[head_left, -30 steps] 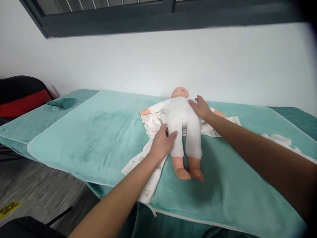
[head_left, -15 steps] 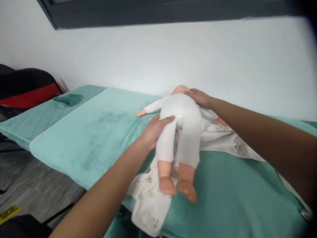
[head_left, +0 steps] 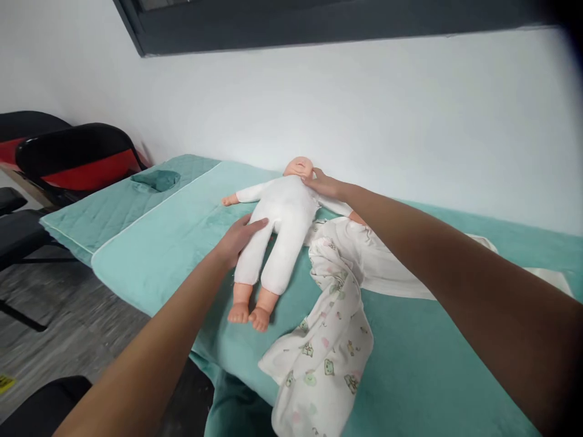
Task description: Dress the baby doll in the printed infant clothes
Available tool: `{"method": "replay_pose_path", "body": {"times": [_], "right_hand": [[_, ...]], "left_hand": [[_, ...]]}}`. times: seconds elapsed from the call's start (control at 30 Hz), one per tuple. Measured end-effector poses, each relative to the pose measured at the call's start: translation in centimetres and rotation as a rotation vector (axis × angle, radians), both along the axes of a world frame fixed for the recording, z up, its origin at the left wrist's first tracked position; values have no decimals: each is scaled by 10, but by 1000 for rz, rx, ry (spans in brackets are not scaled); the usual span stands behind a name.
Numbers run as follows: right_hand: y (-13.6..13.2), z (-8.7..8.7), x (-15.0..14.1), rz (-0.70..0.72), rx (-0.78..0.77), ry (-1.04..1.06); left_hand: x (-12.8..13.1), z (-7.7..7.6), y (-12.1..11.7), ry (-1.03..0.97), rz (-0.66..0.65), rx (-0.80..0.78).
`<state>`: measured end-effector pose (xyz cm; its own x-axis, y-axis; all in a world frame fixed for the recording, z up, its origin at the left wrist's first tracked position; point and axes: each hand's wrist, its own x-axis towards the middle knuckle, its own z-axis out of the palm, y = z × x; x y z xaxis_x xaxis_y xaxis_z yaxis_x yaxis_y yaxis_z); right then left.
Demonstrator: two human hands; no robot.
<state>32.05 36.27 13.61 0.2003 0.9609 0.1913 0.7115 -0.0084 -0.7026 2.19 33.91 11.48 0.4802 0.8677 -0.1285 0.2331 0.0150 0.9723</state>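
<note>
A baby doll [head_left: 291, 203] with a white cloth body and bare plastic head, hands and feet lies on its back, its feet toward me. My left hand [head_left: 239, 238] grips its thigh from the side, thumb over the top. At the neck and shoulder, my right hand [head_left: 324, 184] holds the doll with the thumb over its upper chest; some fingers are hidden behind it. Just right of the doll, a white baby garment [head_left: 332, 340] printed with small animals lies crumpled, one end near the bed's front edge. My right forearm covers part of the white cloth behind it.
The padded bed [head_left: 173, 243] has a teal plush cover and stands against a white wall [head_left: 410, 121]. A face hole [head_left: 157, 180] is at its left end. Black and red chairs [head_left: 86, 155] stand to the left, and a dark window frame [head_left: 319, 24] runs above.
Both hands have moved the doll left, off the printed garment and onto the teal cover. More of the garment shows now. The view has shifted slightly.
</note>
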Motion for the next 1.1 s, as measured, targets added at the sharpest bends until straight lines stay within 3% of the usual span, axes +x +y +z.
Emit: {"method": "replay_pose_path", "body": {"times": [0.07,0.13,0.2,0.27,0.3,0.4,0.5,0.63,0.77,0.9,1.0,1.03,1.1], "right_hand": [[-11,-6,16,-74,-158,-168],[-36,-11,40,-153,-249,-248],[-72,-17,67,-251,-318,-307],[-116,-23,92,-365,-393,-384],[-139,-26,101,-403,-424,-415],[-200,-30,112,-377,-470,-508],[-244,-27,95,-324,-416,-611],[-295,-11,41,-279,-290,-774],[-359,5,-24,6,-9,-1168],[-422,15,-75,186,190,-1174],[-452,18,-90,100,99,-1098],[-458,18,-90,12,28,-1053],[-468,18,-84,-184,-120,-932]], "left_hand": [[-3,2,-11,225,170,323],[-6,7,-35,411,195,759],[-8,13,-70,495,-61,1132],[-9,12,-110,530,-449,1302],[-9,9,-129,546,-544,1335],[0,-10,-169,603,-524,1312],[16,-22,-187,580,-500,1308],[41,-10,-209,501,-514,1346],[63,6,-238,408,-502,1378],[85,12,-254,298,-512,1357],[94,18,-255,252,-666,1408],[95,21,-253,242,-666,1432],[93,28,-250,219,-534,1460]]}}
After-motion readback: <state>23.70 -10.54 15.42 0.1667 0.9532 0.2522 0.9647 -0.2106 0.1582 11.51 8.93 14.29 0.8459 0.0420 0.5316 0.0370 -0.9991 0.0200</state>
